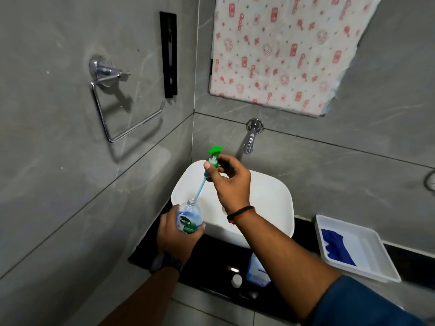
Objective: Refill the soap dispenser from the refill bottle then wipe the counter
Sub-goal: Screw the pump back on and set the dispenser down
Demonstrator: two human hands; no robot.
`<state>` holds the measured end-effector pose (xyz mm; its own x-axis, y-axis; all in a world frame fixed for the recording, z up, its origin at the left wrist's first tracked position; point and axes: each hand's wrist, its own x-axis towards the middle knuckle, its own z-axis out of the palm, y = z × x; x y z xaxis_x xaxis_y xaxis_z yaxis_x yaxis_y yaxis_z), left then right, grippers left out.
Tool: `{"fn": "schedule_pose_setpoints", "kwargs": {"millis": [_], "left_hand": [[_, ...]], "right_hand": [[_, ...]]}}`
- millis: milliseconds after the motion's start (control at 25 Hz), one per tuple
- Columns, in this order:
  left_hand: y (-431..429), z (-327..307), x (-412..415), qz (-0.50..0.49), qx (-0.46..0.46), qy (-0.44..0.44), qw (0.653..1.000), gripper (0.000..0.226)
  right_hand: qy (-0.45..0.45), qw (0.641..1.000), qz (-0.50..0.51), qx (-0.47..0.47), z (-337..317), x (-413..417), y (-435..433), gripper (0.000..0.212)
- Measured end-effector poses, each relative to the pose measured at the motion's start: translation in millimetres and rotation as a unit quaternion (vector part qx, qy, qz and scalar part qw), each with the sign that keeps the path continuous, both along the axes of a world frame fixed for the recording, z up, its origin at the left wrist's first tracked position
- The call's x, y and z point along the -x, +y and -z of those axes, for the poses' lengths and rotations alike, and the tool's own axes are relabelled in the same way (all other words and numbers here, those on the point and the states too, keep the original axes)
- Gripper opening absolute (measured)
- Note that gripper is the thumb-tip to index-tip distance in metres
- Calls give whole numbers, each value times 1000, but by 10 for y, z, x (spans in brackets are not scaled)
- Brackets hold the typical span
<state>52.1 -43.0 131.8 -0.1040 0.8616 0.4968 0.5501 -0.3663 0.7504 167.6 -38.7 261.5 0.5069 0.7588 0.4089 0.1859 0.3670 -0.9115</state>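
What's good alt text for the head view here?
Over a white sink, the left hand holds a clear soap dispenser while the right hand lifts its green pump, tube tip at the neck. A white tray with blue cloth sits right.

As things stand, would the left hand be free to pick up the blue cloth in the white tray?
Probably not yet: the left hand holds the clear dispenser bottle, and the blue cloth in the white plastic tray lies beyond the right arm.

Grey marbled wall tiles [70, 184], chrome towel ring [122, 114], patterned sheet [282, 50] above wall tap [251, 137]
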Motion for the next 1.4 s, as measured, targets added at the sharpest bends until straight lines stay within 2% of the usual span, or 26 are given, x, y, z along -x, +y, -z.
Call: {"fn": "schedule_pose_setpoints", "kwargs": {"millis": [200, 560, 880, 1080, 1200, 1280, 1400], "left_hand": [[-57, -118, -141, 7, 6, 16, 1000, 78], [24, -303, -186, 32, 52, 27, 998, 86], [33, -368, -227, 54, 67, 25, 996, 90], [-4, -379, -219, 64, 63, 19, 996, 87], [10, -382, -184, 65, 80, 5, 995, 88], [14, -394, -172, 65, 91, 1, 994, 88], [-13, -413, -167, 71, 73, -5, 995, 81]], "right_hand": [[-89, 992, -81, 42, 49, -94, -69, 33], [-118, 979, -126, 106, 120, -247, -106, 26], [-133, 978, -84, 136, 147, -271, -122, 25], [-154, 973, -60, 164, 175, -199, -166, 37], [-155, 972, -78, 160, 161, -195, -191, 23], [-160, 973, -55, 159, 157, -187, -198, 18], [-178, 969, -38, 169, 154, -169, -208, 34]]}}
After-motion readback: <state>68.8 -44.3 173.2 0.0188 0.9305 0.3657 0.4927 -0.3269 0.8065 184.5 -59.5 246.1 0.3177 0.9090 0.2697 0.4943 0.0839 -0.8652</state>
